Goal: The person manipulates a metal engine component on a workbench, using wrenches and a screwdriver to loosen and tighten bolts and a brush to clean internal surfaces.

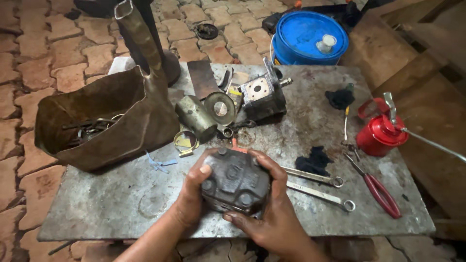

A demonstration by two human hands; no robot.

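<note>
Outdoors, at a worn metal worktable (121,204) strewn with wrenches (315,177) and a red oil can (378,136), both hands (194,194) (272,213) clasp a dark cast pump housing (235,182) above its near edge, seemingly mid-inspection, turning it next demanding firm grip.

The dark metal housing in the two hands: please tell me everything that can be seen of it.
The dark metal housing is a blocky cast part with rounded corners, greasy black, with a round bolt head or boss near each visible corner and raised marks on its face. It is held just above the near part of the grey metal table, face tilted up toward the camera. The left hand grips its left side, thumb on the face; the right hand wraps its right side and underside.
</note>
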